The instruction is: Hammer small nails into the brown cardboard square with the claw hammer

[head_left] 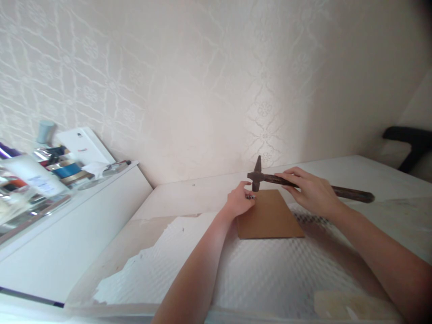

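My right hand (312,191) is closed around the dark wooden handle of a hammer (257,177). The worn, rusty-looking head hangs just above my left hand, its pointed end up and its blunt end down. My left hand (239,201) rests at the far left corner of a flat brown board (270,218). Its fingers close on a small black-and-white object (250,197) at the board's edge, too small to identify. Beneath the board lies a whitish, quilted-looking sheet (266,265) with a ragged left edge.
On the left, a white cabinet (84,225) carries a cluttered pile with a white box (86,146), a blue roll (67,170) and a pale tube. A patterned wall (202,112) rises behind the work surface. A black curved object (411,139) stands at far right.
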A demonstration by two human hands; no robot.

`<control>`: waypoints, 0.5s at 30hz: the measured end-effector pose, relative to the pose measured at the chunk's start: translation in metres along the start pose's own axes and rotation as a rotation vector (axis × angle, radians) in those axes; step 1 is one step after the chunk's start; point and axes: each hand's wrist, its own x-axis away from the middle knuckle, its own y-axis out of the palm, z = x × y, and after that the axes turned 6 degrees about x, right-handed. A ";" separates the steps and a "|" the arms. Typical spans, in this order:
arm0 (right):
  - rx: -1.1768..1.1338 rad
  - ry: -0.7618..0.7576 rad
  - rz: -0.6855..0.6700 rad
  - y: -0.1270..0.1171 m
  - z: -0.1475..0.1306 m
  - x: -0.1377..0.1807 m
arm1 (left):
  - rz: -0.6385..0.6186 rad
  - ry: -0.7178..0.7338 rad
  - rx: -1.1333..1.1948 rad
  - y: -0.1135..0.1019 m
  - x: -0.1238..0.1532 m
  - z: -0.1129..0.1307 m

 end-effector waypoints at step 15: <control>-0.024 -0.048 -0.044 0.002 -0.003 0.000 | -0.002 -0.010 -0.049 -0.001 0.000 0.002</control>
